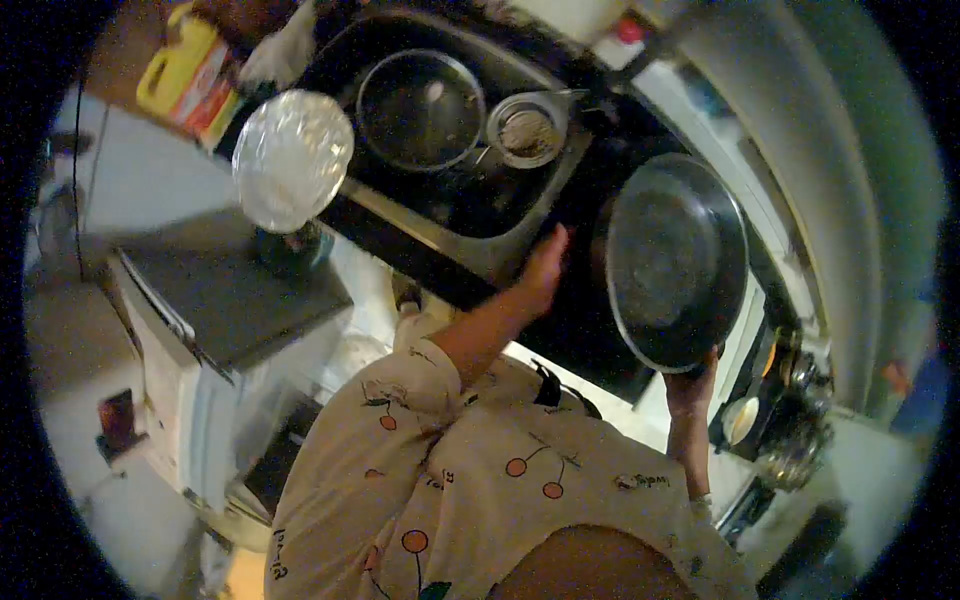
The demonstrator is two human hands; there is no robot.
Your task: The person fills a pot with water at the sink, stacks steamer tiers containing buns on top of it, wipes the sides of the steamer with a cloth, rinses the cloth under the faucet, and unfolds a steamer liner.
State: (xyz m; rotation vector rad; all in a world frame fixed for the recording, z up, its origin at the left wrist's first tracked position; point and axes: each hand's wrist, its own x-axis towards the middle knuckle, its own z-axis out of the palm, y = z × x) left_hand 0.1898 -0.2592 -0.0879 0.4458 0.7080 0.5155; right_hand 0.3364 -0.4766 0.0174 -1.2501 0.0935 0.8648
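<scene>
My right hand [692,388] grips a large round dark metal pan [665,265] at its lower edge, so the pan is tilted with its inside facing me. Part of the fingers is hidden behind the pan. My left hand [543,268] is over the dark counter between the sink and the pan, apart from both, with nothing visible in it. Its fingers look stretched out, though dim and a little blurred. In the sink [470,225] are a wide round vessel [420,110] and a small metal strainer [528,133] with pale brown stuff inside.
A shiny silver plate-like dish [293,160] stands left of the sink, near a yellow jug [185,75] with a red label. A white appliance with a dark top [235,285] is at the lower left. Dishes [790,410] are heaped on the right.
</scene>
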